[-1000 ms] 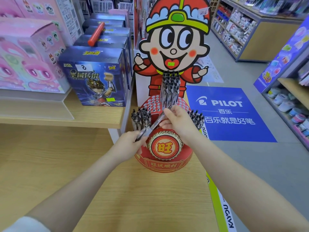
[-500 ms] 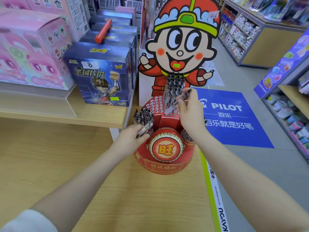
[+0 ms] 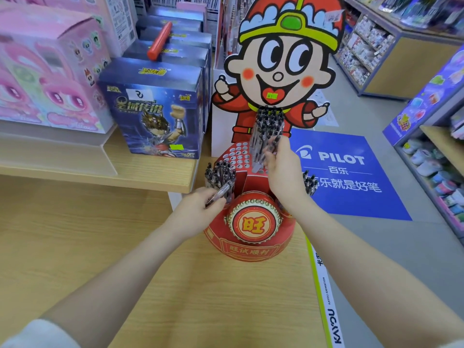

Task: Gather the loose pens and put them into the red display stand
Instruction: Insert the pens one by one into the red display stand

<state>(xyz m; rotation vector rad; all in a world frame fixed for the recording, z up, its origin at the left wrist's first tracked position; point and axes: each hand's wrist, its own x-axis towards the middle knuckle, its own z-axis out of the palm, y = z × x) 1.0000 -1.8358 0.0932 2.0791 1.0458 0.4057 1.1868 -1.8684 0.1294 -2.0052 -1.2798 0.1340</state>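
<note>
Lowering a single pen (image 3: 266,153) toward the holed top tier of the red display stand (image 3: 248,237), the right hand (image 3: 281,169) has carried it up and away from the left hand since a second ago, when both hands met over the stand's near front. Its tip now sits at the holes just beside the standing pen cluster (image 3: 267,126), so insertion looks close, though I cannot tell whether it is seated. Right fingers are curled, pinching the pen's barrel. The left hand (image 3: 200,209) waits at the stand's left side, fingers curled round remaining loose pens (image 3: 221,193), which angle up beside the left pen cluster (image 3: 219,172).
</note>
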